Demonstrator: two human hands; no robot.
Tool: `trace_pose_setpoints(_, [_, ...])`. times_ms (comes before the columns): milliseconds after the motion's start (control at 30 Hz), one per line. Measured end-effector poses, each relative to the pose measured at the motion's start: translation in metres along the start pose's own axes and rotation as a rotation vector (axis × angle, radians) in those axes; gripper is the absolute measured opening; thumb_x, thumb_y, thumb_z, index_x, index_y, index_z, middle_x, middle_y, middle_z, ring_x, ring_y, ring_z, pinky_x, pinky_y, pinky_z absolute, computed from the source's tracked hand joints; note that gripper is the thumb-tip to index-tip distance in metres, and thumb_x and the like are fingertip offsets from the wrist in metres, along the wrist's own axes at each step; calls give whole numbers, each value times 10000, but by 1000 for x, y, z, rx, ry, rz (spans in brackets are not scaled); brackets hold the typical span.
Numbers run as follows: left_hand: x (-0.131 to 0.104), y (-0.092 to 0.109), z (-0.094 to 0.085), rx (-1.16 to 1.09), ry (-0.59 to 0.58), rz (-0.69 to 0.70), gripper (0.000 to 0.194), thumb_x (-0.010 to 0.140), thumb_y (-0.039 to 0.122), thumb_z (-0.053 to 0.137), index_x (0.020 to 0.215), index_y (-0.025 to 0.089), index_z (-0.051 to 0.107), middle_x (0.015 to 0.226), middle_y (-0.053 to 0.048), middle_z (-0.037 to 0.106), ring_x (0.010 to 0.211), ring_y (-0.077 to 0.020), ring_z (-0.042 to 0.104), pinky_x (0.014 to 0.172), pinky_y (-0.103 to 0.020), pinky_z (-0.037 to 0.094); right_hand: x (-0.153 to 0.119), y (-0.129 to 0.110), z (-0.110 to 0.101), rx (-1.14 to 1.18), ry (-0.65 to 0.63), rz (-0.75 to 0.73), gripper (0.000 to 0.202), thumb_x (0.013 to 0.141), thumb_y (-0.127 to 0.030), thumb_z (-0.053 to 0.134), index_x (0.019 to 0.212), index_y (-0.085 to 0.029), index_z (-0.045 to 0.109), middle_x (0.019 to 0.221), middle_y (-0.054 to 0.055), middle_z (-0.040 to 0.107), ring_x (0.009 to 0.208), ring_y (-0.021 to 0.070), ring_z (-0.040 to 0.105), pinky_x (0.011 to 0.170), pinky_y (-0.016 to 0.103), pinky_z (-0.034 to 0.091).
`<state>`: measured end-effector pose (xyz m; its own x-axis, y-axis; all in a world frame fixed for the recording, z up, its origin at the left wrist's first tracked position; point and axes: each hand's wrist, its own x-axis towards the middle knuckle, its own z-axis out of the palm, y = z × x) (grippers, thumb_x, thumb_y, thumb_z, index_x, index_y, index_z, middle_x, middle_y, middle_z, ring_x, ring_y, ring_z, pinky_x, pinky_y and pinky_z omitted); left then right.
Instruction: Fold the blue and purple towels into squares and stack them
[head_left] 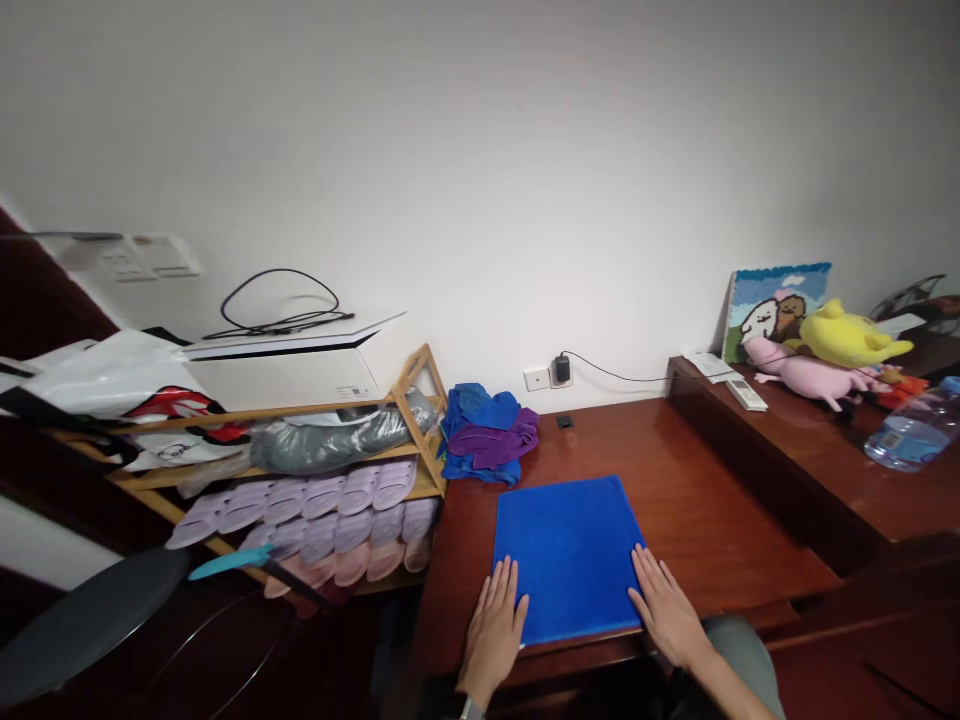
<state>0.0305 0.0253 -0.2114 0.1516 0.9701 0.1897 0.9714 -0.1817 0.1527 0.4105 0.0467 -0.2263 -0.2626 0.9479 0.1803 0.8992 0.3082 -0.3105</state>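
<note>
A square blue cloth (566, 555) lies flat and smooth on the brown wooden desk (712, 510), close to its front edge. My left hand (493, 625) rests palm down at the cloth's left edge, its fingers stretched out. On the opposite side, my right hand (667, 608) lies with fingers spread, their tips touching the cloth's right edge. Neither hand holds anything. Behind the cloth, toward the left, is a crumpled pile of blue and purple cloths (491, 440).
A wooden rack (427, 445) with lilac and pink slippers (322, 500) and a white box (292, 375) stands left. The raised ledge (817, 460) at right bears a remote (746, 395), plush toys (814, 375), a picture (776, 300) and a water bottle (911, 430).
</note>
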Motion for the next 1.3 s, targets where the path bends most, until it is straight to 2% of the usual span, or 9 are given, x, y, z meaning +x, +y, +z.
trace_pose_setpoints(200, [11,5,-9,-10,56,-21,620,1099,482,307,1654,207,330,1684,-96,392,1553,-264,379,1266,-503,371,26,-13,-14,6,26,39,680,1079,-593,246,1612,-213,432,1649,78,443,1538,268,396,1308,512,252])
trace_pose_setpoints(367, [66,41,-25,-63,75,120,569,1107,429,277,1609,208,428,1655,-81,457,1544,-236,399,1270,-468,366,83,-73,-18,54,-22,-6,661,1092,-506,213,1630,-165,390,1692,79,344,1587,252,287,1313,461,233])
trace_pose_setpoints(467, [92,56,-19,-59,7,149,594,1102,446,276,1619,181,404,1669,-100,425,1556,-244,375,1274,-486,349,102,-94,-5,35,-91,-43,667,1088,-504,221,1638,-155,365,1701,92,313,1594,253,261,1309,462,222])
trace_pose_setpoints(533, [97,51,-10,-32,-14,92,621,1096,474,290,1635,175,370,1675,-118,403,1562,-265,362,1276,-515,338,103,-86,4,4,-91,-33,697,1081,-534,227,1641,-138,350,1707,104,290,1598,256,249,1311,467,211])
trace_pose_setpoints(800, [68,-5,9,41,51,-32,650,1095,487,297,1668,180,273,1683,-120,375,1563,-288,354,1282,-536,331,76,13,13,-72,-12,152,740,1058,-562,223,1637,-122,363,1692,121,336,1583,286,294,1298,510,235])
trace_pose_setpoints(933, [93,8,0,30,93,12,609,1106,438,276,1646,163,341,1678,-115,394,1565,-265,353,1290,-501,327,105,-6,0,-45,-8,127,734,1071,-531,197,1642,-89,329,1703,117,306,1601,268,242,1316,485,193])
trace_pose_setpoints(1133, [175,66,3,-44,22,224,581,1105,393,268,1656,214,316,1683,-91,402,1567,-246,354,1282,-501,335,182,-60,-3,17,-116,-12,644,1077,-403,219,1638,-118,354,1698,109,324,1595,241,260,1309,449,209])
trace_pose_setpoints(1200, [188,68,12,-44,-33,199,589,1097,416,285,1656,232,321,1690,-92,389,1572,-260,342,1280,-524,326,193,-54,5,5,-139,-28,641,1071,-406,239,1637,-130,359,1699,111,320,1593,241,267,1306,459,214])
trace_pose_setpoints(1300, [188,42,24,-28,-23,72,619,1086,485,304,1650,234,343,1703,-107,357,1582,-284,318,1278,-546,309,193,-25,12,-31,-106,49,669,1073,-451,230,1650,-125,320,1711,117,284,1598,242,251,1309,472,194])
